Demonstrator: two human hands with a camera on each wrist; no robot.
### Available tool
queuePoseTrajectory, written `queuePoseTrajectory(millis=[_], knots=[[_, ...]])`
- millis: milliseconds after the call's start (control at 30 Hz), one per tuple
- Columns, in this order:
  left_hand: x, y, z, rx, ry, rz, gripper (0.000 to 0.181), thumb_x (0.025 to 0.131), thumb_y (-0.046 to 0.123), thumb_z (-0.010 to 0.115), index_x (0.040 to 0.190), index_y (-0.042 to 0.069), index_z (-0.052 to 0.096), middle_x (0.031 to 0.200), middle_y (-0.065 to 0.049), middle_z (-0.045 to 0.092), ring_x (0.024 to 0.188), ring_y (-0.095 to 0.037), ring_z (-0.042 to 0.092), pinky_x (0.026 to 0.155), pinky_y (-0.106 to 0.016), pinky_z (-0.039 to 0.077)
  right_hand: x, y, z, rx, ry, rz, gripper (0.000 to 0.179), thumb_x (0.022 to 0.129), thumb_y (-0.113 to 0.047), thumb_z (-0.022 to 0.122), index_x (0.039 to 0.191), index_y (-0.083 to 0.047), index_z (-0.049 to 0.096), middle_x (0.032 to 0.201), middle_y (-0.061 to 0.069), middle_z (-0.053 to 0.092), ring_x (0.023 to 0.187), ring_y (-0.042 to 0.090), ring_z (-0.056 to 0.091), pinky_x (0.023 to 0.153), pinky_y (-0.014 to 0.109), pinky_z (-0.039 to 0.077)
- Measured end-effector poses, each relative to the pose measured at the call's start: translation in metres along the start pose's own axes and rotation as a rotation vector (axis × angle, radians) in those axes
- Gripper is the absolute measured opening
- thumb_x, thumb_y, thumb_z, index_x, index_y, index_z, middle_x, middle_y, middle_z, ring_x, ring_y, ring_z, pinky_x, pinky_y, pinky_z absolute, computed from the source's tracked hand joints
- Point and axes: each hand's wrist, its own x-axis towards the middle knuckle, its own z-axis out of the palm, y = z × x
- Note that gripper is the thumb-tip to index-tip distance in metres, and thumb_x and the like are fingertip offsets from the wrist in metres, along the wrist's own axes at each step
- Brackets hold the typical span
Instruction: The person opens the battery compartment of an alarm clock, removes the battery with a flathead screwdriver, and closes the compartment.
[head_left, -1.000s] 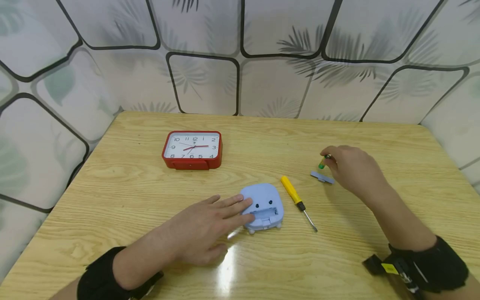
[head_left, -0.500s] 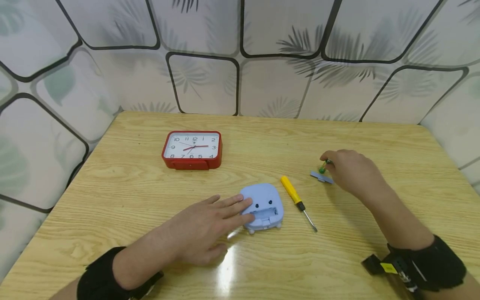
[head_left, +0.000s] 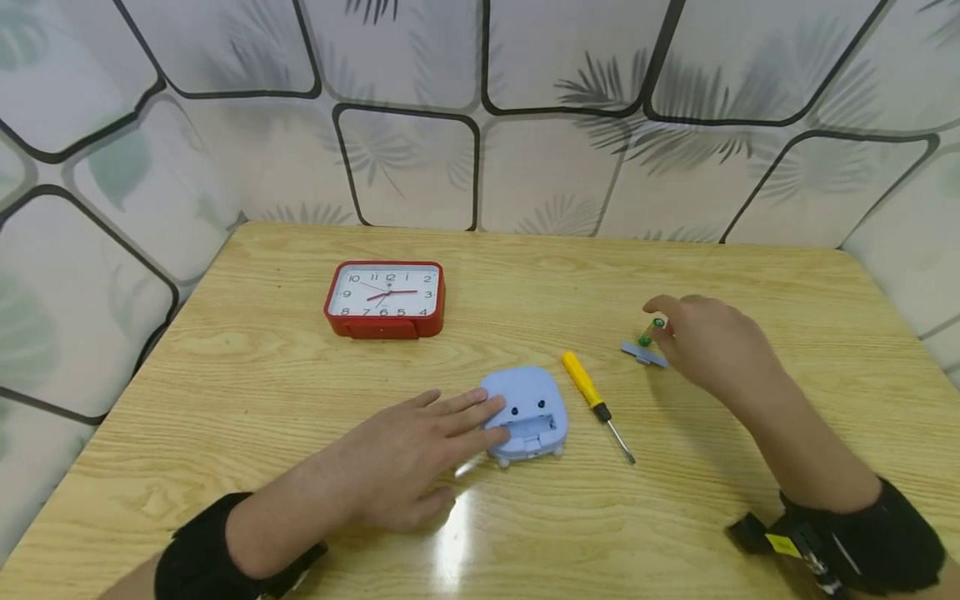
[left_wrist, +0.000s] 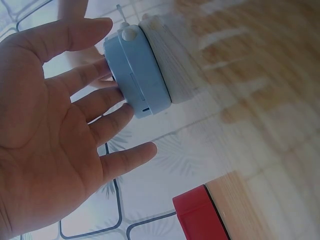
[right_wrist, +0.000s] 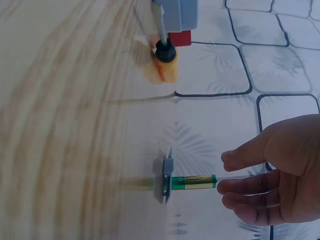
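Observation:
My left hand (head_left: 420, 458) lies with extended fingertips on the left side of a light blue rounded device (head_left: 525, 387). Two black dots and an uncovered recess, like a battery compartment, show on its upper face; its side (left_wrist: 132, 75) appears in the left wrist view. At the right, a green and gold battery (right_wrist: 200, 182) stands on end close behind a small blue-grey cover (head_left: 643, 355). My right hand (head_left: 712, 342) is beside the battery, thumb and fingers parted. In the right wrist view the fingertips are just off its top end.
A yellow-handled screwdriver (head_left: 581, 379) lies between the device and the cover. Farther back at the left is a red clock (head_left: 386, 325). The wooden table (head_left: 247, 400) meets a patterned wall (head_left: 555, 175) at its back edge.
My right hand lowers the battery toward the table by the cover, then its fingers spread and let go, leaving the battery upright. My left hand and the blue device stay in place.

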Motion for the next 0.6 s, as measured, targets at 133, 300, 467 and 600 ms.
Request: queuePoseTrajectory(millis=[133, 300, 467, 600], knots=[[0.000, 0.000, 0.000, -0.005, -0.001, -0.003, 0.071, 0.092, 0.031, 0.060, 0.157, 0.022, 0.033, 0.166, -0.002, 0.021, 0.153, -0.021, 0.022, 0.115, -0.053, 0.036, -0.004, -0.005, -0.004, 0.019, 0.006, -0.034, 0.021, 0.095, -0.015, 0.065, 0.111, -0.005, 0.072, 0.093, 0.008, 0.073, 0.079, 0.024, 0.067, 0.067, 0.044, 0.054], [0.000, 0.000, 0.000, -0.002, 0.001, -0.003, 0.071, 0.092, 0.031, 0.060, 0.157, 0.022, 0.033, 0.166, -0.002, 0.022, 0.153, -0.021, 0.021, 0.115, -0.052, 0.036, -0.005, -0.008, -0.003, 0.036, -0.062, -0.081, 0.010, 0.093, -0.012, 0.068, 0.096, -0.006, 0.076, 0.086, 0.002, 0.072, 0.069, 0.015, 0.059, 0.061, 0.033, 0.050], [0.000, 0.001, 0.001, 0.004, 0.008, 0.001, 0.071, 0.092, 0.030, 0.060, 0.157, 0.022, 0.033, 0.166, -0.002, 0.022, 0.153, -0.021, 0.022, 0.115, -0.052, 0.037, -0.002, -0.004, 0.002, 0.043, -0.161, -0.079, 0.011, 0.091, -0.010, 0.070, 0.099, -0.004, 0.074, 0.092, 0.006, 0.073, 0.074, 0.016, 0.064, 0.063, 0.034, 0.053], [0.000, 0.001, 0.000, 0.008, 0.013, 0.002, 0.071, 0.092, 0.030, 0.061, 0.157, 0.022, 0.034, 0.166, -0.002, 0.023, 0.153, -0.021, 0.023, 0.115, -0.052, 0.037, 0.001, 0.000, 0.006, 0.044, -0.224, -0.074, 0.015, 0.089, -0.009, 0.070, 0.101, -0.001, 0.074, 0.089, 0.006, 0.072, 0.071, 0.016, 0.062, 0.059, 0.032, 0.051]])
